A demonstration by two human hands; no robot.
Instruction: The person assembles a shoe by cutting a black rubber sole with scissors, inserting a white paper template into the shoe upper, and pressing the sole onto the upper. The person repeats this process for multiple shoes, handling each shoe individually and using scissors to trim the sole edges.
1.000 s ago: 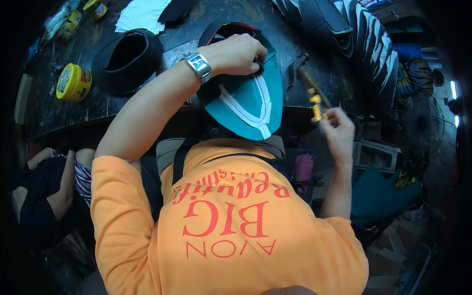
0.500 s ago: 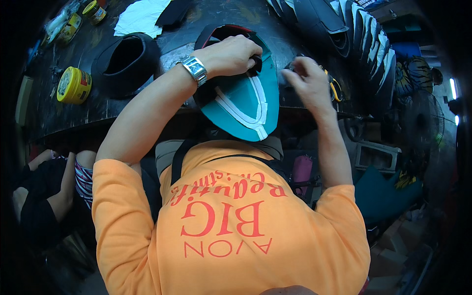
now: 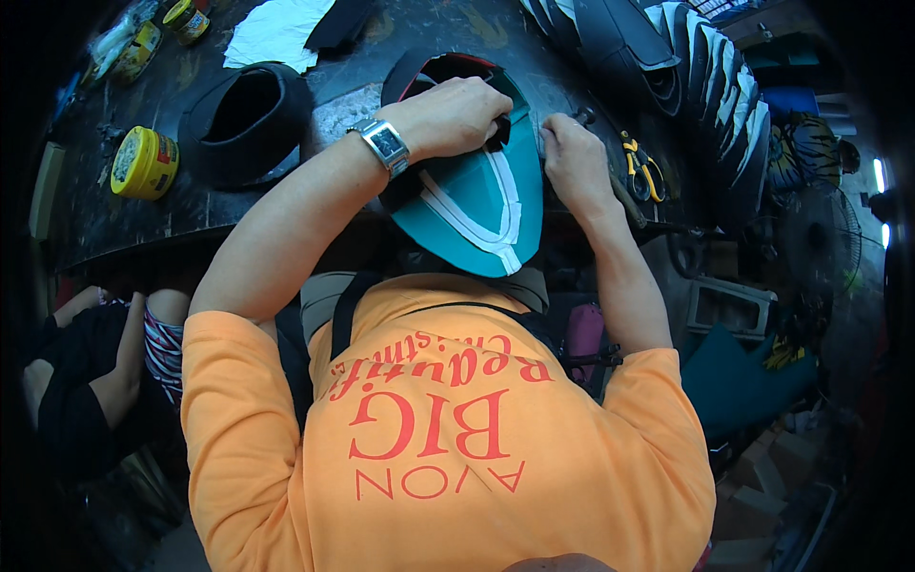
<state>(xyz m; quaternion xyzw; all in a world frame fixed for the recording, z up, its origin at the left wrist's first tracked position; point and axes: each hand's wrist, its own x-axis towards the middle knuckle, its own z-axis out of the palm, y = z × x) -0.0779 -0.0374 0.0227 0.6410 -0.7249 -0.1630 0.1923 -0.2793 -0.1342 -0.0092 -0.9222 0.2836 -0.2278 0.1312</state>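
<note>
- Against the view a second ago, the right hand (image 3: 572,162) has come down from the air at about 3 o'clock, where it held a yellow-handled tool, and now lies against the right edge of the teal seat cover (image 3: 477,195). The yellow-handled scissors (image 3: 643,172) lie on the bench just right of it.
- The left hand (image 3: 456,116) stays put — fingers curled over the cover's upper edge, clamped on it; a square-faced silver wristwatch (image 3: 383,143) sits on the wrist.
- The right hand's fingers are bent together at the cover's rim; whether they pinch it I cannot tell.
- The cover, teal with white stripes, rests on the dark workbench (image 3: 191,219) at about 12 o'clock from the person's chest, overhanging the near edge.
- A round yellow tin (image 3: 143,162) stands at 10 o'clock, beside a black seat shell (image 3: 246,119); a white sheet (image 3: 276,30) lies beyond — towards 11 o'clock.
</note>
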